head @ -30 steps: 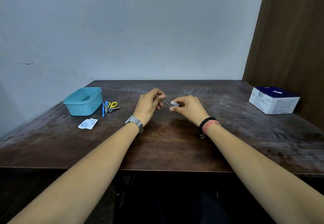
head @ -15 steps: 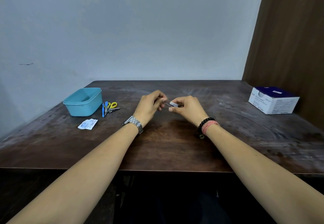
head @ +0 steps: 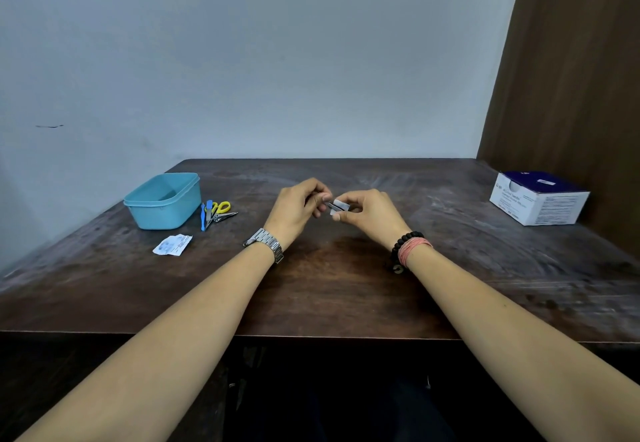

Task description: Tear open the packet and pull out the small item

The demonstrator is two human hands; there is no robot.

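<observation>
We've got both hands pinching one small piece: left hand (head: 298, 207) on the thin dark metal tool (head: 331, 204), right hand (head: 369, 213) curled round the white pad (head: 338, 206) on its tip. Looks like tweezers or a clipper, too small to tell. It's light, stiff and slick, so grip mid-shank, just behind the left fingertips.

Box (head: 539, 203) print too small to read

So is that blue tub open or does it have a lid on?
Open. The tub has no lid; you can see down past its rim to the inside walls and floor.
</observation>
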